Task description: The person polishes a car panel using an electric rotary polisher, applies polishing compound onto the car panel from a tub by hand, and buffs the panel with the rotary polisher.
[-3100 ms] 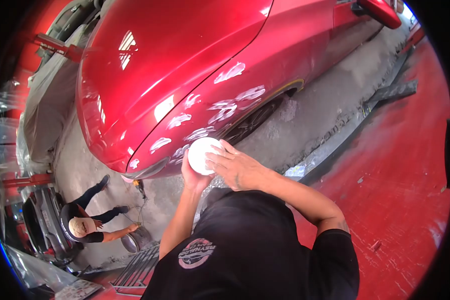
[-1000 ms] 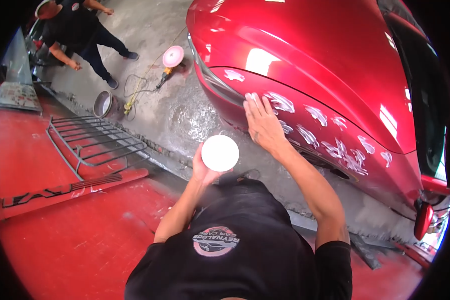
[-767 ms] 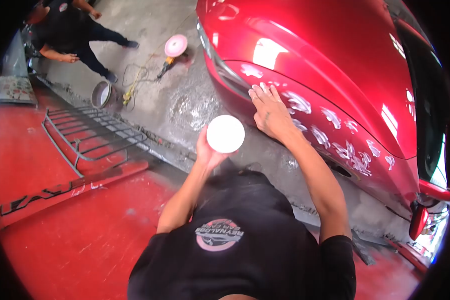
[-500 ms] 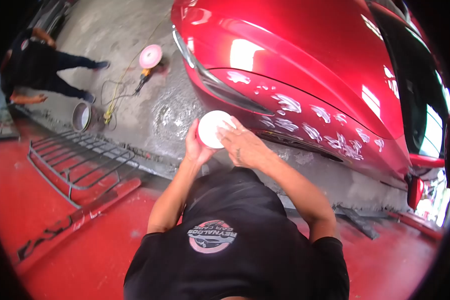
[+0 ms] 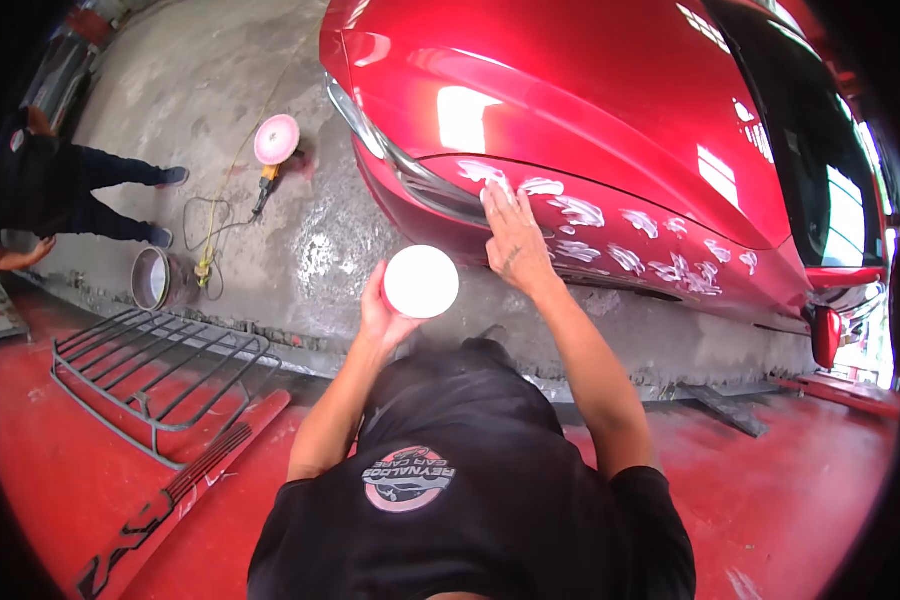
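Moving from the mouth of the round white tub (image 5: pixel 421 282) to the car's front fender (image 5: pixel 675 232), the right hand (image 5: pixel 520 250) had just changed places. A moment earlier its fingers were over the tub; now they lay extended against the red paint near the headlight (image 5: pixel 420 180), grasping nothing that could be seen. More white showed around the fingertips, so the smeared area seemed to have grown on that side, joining the scattered white smears (image 5: pixel 578 210) along the panel.

The left hand (image 5: pixel 382 325) kept its grasp around the side of the tub, which it held in front of the body, near the fender but apart from it. The tub's white face was so bright that its contents — and how full it was — could not be made out. The right palm was turned away, and whatever lay between the fingertips and the paint was hidden.

On the concrete sat a polisher (image 5: pixel 269 178) with a pink pad (image 5: pixel 277 139), and a bucket (image 5: pixel 152 278) whose inside was hard to read. Another person (image 5: pixel 40 190) stood at the left, partly lost in the dark rim of the view, and the car's far side was cut off.
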The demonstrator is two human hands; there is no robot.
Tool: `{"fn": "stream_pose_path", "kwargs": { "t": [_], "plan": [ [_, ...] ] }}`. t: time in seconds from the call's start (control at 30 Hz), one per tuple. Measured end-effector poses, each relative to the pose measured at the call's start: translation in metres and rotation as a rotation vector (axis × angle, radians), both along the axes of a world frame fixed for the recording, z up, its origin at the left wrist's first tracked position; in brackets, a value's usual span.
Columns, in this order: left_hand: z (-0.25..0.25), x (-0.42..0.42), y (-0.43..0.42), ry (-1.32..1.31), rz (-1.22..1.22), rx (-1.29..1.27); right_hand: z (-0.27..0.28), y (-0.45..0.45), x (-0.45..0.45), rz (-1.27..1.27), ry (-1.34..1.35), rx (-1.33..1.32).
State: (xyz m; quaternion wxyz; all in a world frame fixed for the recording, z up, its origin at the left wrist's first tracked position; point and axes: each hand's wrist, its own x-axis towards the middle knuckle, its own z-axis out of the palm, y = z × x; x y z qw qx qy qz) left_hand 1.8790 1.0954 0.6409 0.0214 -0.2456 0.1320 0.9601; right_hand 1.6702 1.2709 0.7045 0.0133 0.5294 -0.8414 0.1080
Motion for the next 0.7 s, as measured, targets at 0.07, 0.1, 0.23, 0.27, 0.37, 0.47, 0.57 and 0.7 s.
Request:
{"fn": "stream_pose_path", "kwargs": {
  "t": [0.07, 0.1, 0.23, 0.27, 0.37, 0.47, 0.57, 0.7],
  "plan": [
    [-0.002, 0.009, -0.006, -0.058, 0.051, 0.005, -0.014, -0.006, -0.007, -0.206, 0.059, -0.03],
    [-0.006, 0.014, -0.011, -0.039, 0.039, 0.02, -0.023, 0.002, -0.018, -0.08, 0.027, 0.093],
    [-0.015, 0.031, -0.025, -0.015, 0.037, 0.029, 0.014, 0.044, -0.014, -0.29, 0.143, 0.064],
    [-0.019, 0.035, -0.028, 0.025, 0.037, 0.04, 0.015, 0.065, -0.023, -0.454, 0.286, -0.029],
    [-0.02, 0.045, -0.032, 0.036, 0.02, 0.044, 0.001, 0.126, -0.041, -0.491, 0.23, 0.09],
    [-0.011, 0.043, -0.037, 0.017, 0.004, 0.03, 0.001, 0.136, -0.003, -0.359, 0.193, 0.17],
    [-0.012, 0.042, -0.038, -0.004, 0.025, 0.015, -0.026, 0.149, 0.04, -0.247, 0.195, 0.287],
    [-0.006, 0.043, -0.034, -0.007, 0.029, -0.008, -0.037, 0.153, 0.051, -0.064, 0.196, 0.458]
  ]
}}
